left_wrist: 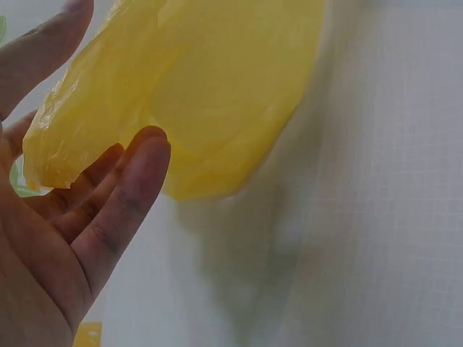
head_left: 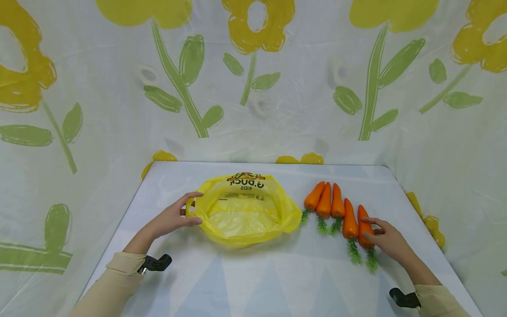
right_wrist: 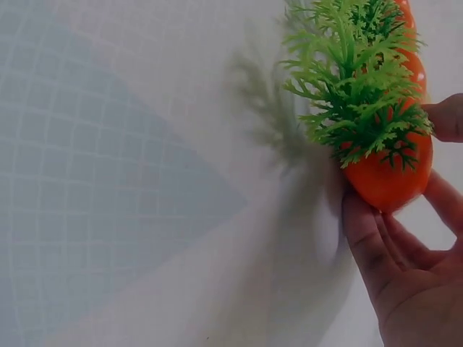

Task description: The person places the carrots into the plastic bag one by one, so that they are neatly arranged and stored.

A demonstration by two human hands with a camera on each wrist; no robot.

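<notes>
A yellow plastic bag (head_left: 245,211) lies with its wide mouth facing up, black lettering showing on its far wall. My left hand (head_left: 174,215) holds its left edge, with index finger and thumb spread along the rim and other fingers behind the plastic. In the left wrist view, the bag's yellow side (left_wrist: 224,94) passes between the hand's fingers. At the right end of a row of orange carrots, my right hand (head_left: 390,240) grips the last carrot (head_left: 363,224) from its right side. The right wrist view shows thumb and fingers around that carrot's thick end (right_wrist: 387,181), below its leafy green top (right_wrist: 362,94).
Between the bag and the gripped carrot lie several more carrots, among them one (head_left: 350,220) right beside it and another (head_left: 314,197) nearest the bag. The white table (head_left: 237,281) has pale blue triangles. A flowered cloth (head_left: 301,119) hangs behind and beside it.
</notes>
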